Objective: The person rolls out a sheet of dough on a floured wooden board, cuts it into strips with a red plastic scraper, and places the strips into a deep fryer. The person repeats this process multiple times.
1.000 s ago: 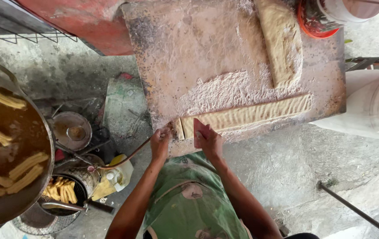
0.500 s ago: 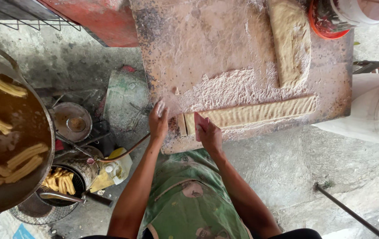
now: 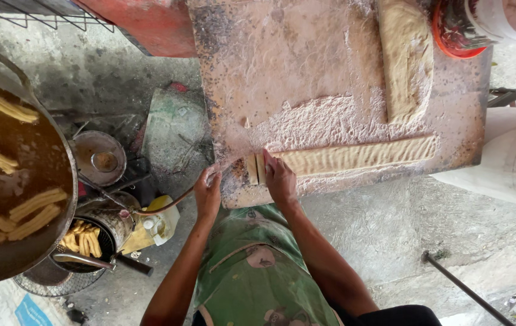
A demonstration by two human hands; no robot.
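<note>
- Right hand (image 3: 280, 178): fingers together, pressed on the near end of the dough strip (image 3: 354, 156), which lies across the floured tabletop (image 3: 270, 66).
- Left hand (image 3: 208, 192): loosely curled at the tabletop edge, holding nothing visible.
- Wok (image 3: 59, 151), far left: brown oil with floating fried dough sticks (image 3: 34, 204).
- Strainer basket (image 3: 107, 241): holds finished sticks.

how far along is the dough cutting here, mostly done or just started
Just started, by the look of it. Done: two narrow pieces sit cut off at the left end of the long dough strip. In hand: the right hand presses down at that cut end, while the left hand rests at the edge of the floured board. Left: nearly the whole strip is uncut, as is the second dough slab.
</note>
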